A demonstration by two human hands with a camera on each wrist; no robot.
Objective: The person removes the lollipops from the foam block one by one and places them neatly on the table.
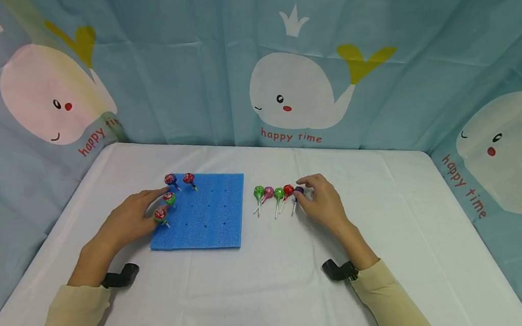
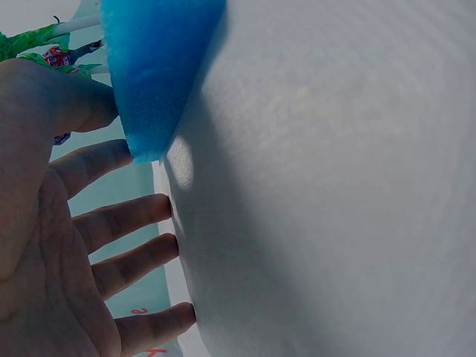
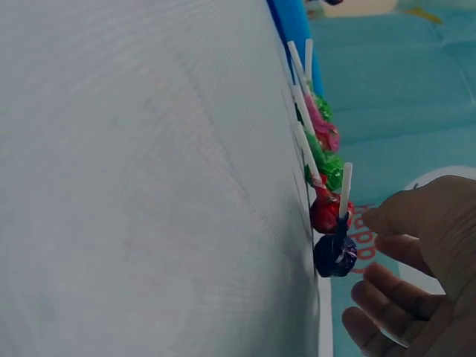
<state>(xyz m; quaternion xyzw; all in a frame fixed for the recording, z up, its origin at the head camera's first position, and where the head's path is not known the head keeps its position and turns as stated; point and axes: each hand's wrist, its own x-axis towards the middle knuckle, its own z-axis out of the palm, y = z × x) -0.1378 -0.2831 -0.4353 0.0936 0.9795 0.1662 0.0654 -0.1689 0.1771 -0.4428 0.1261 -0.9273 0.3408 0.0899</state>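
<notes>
A blue foam board (image 1: 206,215) lies on the white table, dotted with small holes. Along its left side stand several wrapped lollipops (image 1: 168,198), their sticks in the board. My left hand (image 1: 130,219) is at the board's left edge, thumb and index finger near the edge and the other fingers spread on the cloth in the left wrist view. To the board's right lies a row of lollipops in green, pink and red wrappers. At the row's right end is a dark purple lollipop (image 3: 336,254). Around it my right hand (image 1: 322,201) hovers, fingers loosely bent and apart from it.
White cloth (image 1: 250,295) covers the table. A light blue curtain (image 1: 193,91) printed with whales hangs behind and at both sides. Each wrist carries a black camera mount (image 1: 340,270).
</notes>
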